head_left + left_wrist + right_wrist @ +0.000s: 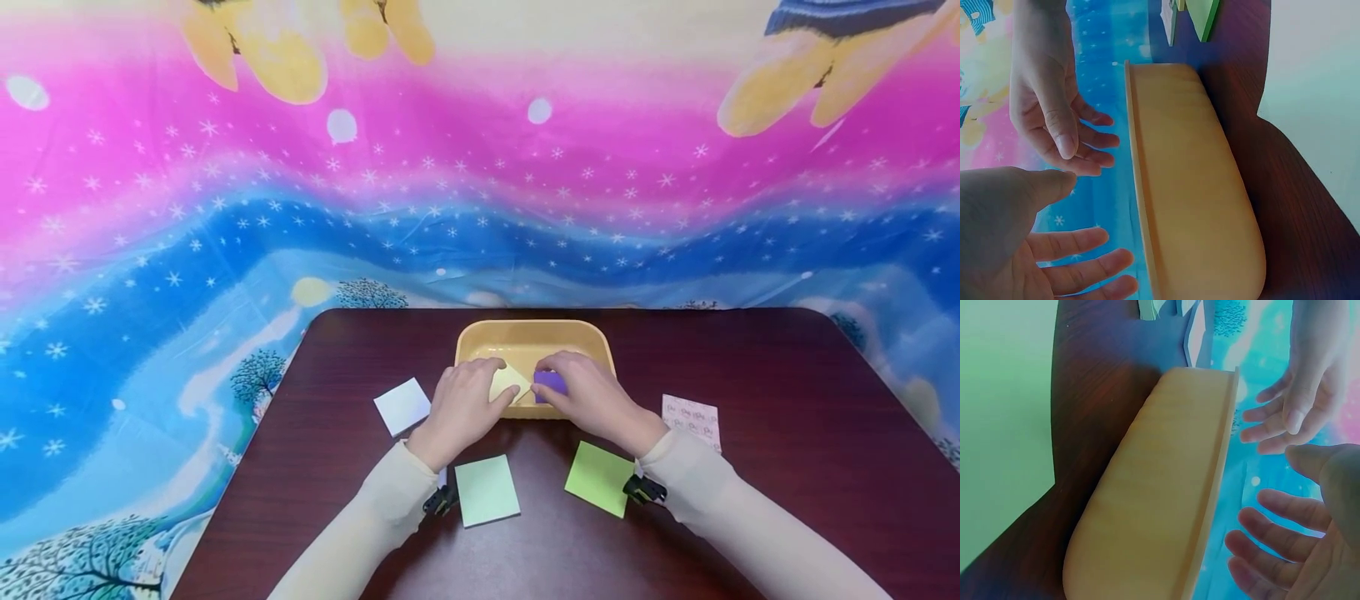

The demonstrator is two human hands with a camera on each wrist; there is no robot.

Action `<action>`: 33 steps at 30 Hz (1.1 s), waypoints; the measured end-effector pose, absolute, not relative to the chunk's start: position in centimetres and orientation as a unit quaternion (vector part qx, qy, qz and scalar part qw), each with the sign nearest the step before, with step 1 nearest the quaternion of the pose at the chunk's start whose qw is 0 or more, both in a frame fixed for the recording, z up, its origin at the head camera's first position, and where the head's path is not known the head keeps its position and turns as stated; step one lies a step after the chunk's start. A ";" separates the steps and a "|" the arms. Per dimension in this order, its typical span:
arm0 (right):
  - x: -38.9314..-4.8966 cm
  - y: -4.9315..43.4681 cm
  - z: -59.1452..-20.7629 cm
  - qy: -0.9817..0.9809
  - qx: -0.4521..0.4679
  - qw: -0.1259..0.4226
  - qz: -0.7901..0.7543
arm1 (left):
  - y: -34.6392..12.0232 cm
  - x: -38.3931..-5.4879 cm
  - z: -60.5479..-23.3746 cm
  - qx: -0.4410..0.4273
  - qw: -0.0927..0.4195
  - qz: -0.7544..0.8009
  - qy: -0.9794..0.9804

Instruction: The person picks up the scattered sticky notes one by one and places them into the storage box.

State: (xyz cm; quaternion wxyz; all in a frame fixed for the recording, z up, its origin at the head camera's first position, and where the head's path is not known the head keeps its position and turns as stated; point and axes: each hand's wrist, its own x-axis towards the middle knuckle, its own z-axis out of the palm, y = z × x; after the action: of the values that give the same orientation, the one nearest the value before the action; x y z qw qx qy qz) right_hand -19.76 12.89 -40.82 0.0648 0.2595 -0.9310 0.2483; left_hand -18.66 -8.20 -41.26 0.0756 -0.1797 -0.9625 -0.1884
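Observation:
Both hands hover over the near rim of a yellow plastic bin (pixel 534 333). In the head view, a pale yellow sticky-note pad (pixel 510 383) shows in the bin between the thumb and fingers of my left hand (pixel 459 408). Beside it lies a purple sticky-note pad (pixel 551 385), partly covered by my right hand (pixel 592 398). The left wrist view has the left hand (pixel 1054 250) above the rim, fingers loosely extended and nothing in them. Seen from the right wrist, the right hand (pixel 1297 537) is likewise empty, its fingers spread and slightly bent. The bin's wall hides the pads in both wrist views.
On the dark wooden table (pixel 330 500) lie a white pad (pixel 402 407) at left, a mint pad (pixel 487 490) and a green pad (pixel 598 479) in front, and a pink patterned pad (pixel 692 421) at right. A printed cloth (pixel 480 217) hangs behind.

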 end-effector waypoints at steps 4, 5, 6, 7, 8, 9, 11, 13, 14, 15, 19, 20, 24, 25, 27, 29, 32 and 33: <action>-19.4 13.1 -40.8 -0.931 0.262 0.068 0.246 | -8.2 -18.4 -41.2 -0.178 0.079 -0.186 -0.963; -19.3 13.2 -40.8 -0.931 0.262 0.069 0.244 | -8.1 -18.4 -41.3 -0.178 0.079 -0.185 -0.963; -19.3 13.2 -40.8 -0.931 0.263 0.072 0.244 | -8.1 -18.3 -41.3 -0.178 0.079 -0.184 -0.963; -19.2 13.3 -40.9 -0.931 0.263 0.074 0.243 | -8.1 -18.3 -41.3 -0.179 0.080 -0.184 -0.963; -19.2 13.4 -40.9 -0.931 0.263 0.077 0.242 | -8.1 -18.3 -41.3 -0.180 0.080 -0.185 -0.963; -19.2 13.4 -41.0 -0.931 0.263 0.080 0.241 | -8.0 -18.2 -41.3 -0.182 0.080 -0.186 -0.962; -19.1 13.6 -41.1 -0.931 0.261 0.083 0.241 | -8.0 -18.2 -41.3 -0.186 0.079 -0.188 -0.961; -19.0 13.7 -41.2 -0.931 0.260 0.083 0.243 | -7.9 -18.1 -41.4 -0.190 0.077 -0.190 -0.960; -19.0 13.7 -41.2 -0.932 0.258 0.082 0.243 | -7.9 -18.0 -41.3 -0.191 0.076 -0.191 -0.960; -18.9 13.8 -41.2 -0.932 0.257 0.081 0.243 | -7.8 -18.0 -41.3 -0.192 0.077 -0.191 -0.960; -18.7 14.0 -41.3 -0.935 0.249 0.079 0.239 | -7.7 -17.8 -41.3 -0.196 0.081 -0.188 -0.959; -18.7 14.1 -41.3 -0.936 0.247 0.080 0.238 | -7.7 -17.8 -41.3 -0.198 0.084 -0.188 -0.958; -18.4 14.2 -41.2 -0.937 0.242 0.079 0.238 | -7.5 -17.6 -41.3 -0.206 0.090 -0.187 -0.956; -18.4 14.3 -41.2 -0.937 0.241 0.080 0.238 | -7.5 -17.6 -41.4 -0.208 0.090 -0.186 -0.956; -18.2 14.4 -41.2 -0.938 0.241 0.083 0.235 | -7.4 -17.5 -41.4 -0.212 0.091 -0.186 -0.955; -18.1 14.6 -41.2 -0.938 0.242 0.087 0.232 | -7.3 -17.4 -41.5 -0.215 0.093 -0.188 -0.954; -17.9 14.8 -41.2 -0.938 0.244 0.093 0.229 | -7.1 -17.2 -41.6 -0.221 0.097 -0.192 -0.951; -17.8 14.8 -41.2 -0.937 0.244 0.094 0.230 | -7.0 -17.1 -41.6 -0.223 0.098 -0.192 -0.951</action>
State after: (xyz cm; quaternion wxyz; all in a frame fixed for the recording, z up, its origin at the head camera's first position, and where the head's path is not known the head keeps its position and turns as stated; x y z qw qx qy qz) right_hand -17.82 14.83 -41.20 0.0936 0.2445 -0.9374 0.2297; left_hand -17.11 -7.05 -41.59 0.0981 -0.2232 -0.9506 -0.1921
